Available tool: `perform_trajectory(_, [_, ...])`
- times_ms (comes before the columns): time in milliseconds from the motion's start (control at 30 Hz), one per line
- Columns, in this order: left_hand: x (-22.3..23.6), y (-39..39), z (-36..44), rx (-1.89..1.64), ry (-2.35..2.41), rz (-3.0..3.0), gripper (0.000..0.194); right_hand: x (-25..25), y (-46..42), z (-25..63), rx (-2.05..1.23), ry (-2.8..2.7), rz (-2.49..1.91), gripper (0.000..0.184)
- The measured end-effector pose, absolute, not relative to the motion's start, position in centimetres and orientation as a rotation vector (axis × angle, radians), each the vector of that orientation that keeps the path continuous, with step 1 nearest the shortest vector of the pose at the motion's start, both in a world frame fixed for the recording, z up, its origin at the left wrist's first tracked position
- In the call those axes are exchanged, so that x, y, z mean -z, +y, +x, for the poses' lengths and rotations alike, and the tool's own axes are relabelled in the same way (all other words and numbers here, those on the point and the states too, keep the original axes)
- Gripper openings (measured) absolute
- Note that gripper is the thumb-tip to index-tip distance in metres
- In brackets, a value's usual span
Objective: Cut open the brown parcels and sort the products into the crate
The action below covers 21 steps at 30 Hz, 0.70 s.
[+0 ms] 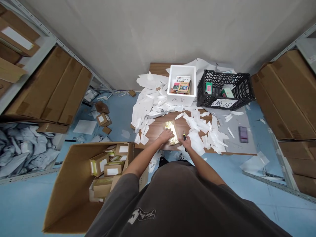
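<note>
On the brown wooden table (158, 127) in front of me lies a small package (172, 126) with a shiny, gold-looking top. My left hand (166, 135) rests over its left side, fingers stretched out across the surface. At the package's near right corner is my right hand (187, 143), its fingers closed around a utility knife (184, 136) with a yellow and black handle. The knife's tip points away from me, and its blade is too small to make out. Torn white paper scraps (195, 123) surround the package on both sides.
A white foam box (181, 99) with books stands at the back, beside a black plastic crate (227, 95) holding small boxes. A large carton (74, 184) of parcels is at my left. Shelves with cartons (49, 89) flank both sides. A blurred purple item (243, 134) lies right.
</note>
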State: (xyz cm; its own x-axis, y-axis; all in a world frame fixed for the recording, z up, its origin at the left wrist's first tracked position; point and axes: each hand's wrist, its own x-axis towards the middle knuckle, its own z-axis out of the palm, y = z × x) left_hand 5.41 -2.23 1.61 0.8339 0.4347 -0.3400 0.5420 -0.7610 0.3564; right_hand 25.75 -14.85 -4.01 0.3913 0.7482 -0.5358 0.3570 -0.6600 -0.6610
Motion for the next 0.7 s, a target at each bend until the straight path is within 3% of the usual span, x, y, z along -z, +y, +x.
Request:
perform_trajectory(100, [-1.8,-3.0,5.4,0.382,0.822,2.571,0.050,3.2,-11.0,26.7,-1.123,-0.912,-2.306,0.060])
perform_trajectory(300, [-1.1,-6.2,8.1,0.310,1.235,2.433,0.056,1.5,-3.9,27.2,-1.127,-1.134,-2.271,0.050])
perform_trajectory(467, [-0.3,-7.2,9.9,0.383,1.399,2.317,0.054,1.2,-6.7,28.8,-1.214,-1.216,-2.032,0.027])
perform_trajectory(600, [-0.2,-6.6,9.8,0.390,1.353,2.313,0.047,0.7,-10.5,31.9,-1.542,-1.522,-1.853,0.035])
perform_trajectory(700, [-0.1,-6.0,9.6,0.386,1.297,2.321,0.040,0.1,-10.7,33.1,-1.436,-1.733,-1.961,0.031])
